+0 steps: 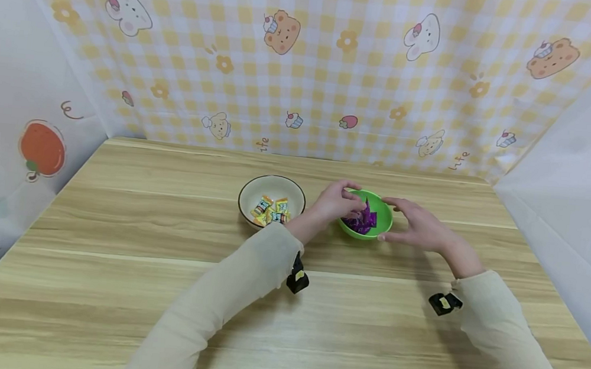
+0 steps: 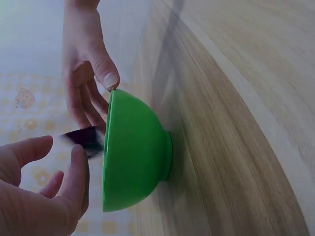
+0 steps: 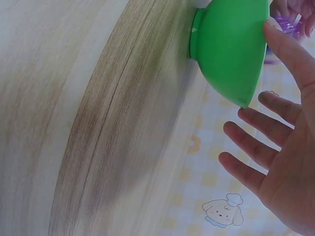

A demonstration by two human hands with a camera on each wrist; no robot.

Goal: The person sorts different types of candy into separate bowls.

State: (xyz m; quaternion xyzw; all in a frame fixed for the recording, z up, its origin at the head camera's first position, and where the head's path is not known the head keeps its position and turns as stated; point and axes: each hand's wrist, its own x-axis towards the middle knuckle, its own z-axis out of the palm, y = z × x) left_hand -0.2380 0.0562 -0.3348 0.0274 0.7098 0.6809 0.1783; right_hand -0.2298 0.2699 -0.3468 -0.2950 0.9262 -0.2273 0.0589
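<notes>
My left hand [image 1: 337,203] hovers over the left side of a green bowl [image 1: 384,217]. Purple-wrapped candies [image 1: 361,220] lie inside that bowl. In the left wrist view, a blurred dark purple candy [image 2: 86,138] shows at the bowl's mouth, just past the left fingertips; thumb and finger stand apart. On the bowl's right, my right hand [image 1: 422,226] touches the rim with thumb and fingertips, its fingers fairly straight and spread. The right wrist view shows the right thumb [image 3: 283,42] against the rim. Left of the green bowl stands a cream bowl [image 1: 245,197] with yellow-wrapped candies [image 1: 262,206].
Both bowls stand on a wood-grain table [image 1: 130,240], towards its back edge. A yellow checked cloth [image 1: 316,79] hangs behind it, and white sheets flank both sides. The left forearm [image 1: 220,296] crosses in front of the cream bowl.
</notes>
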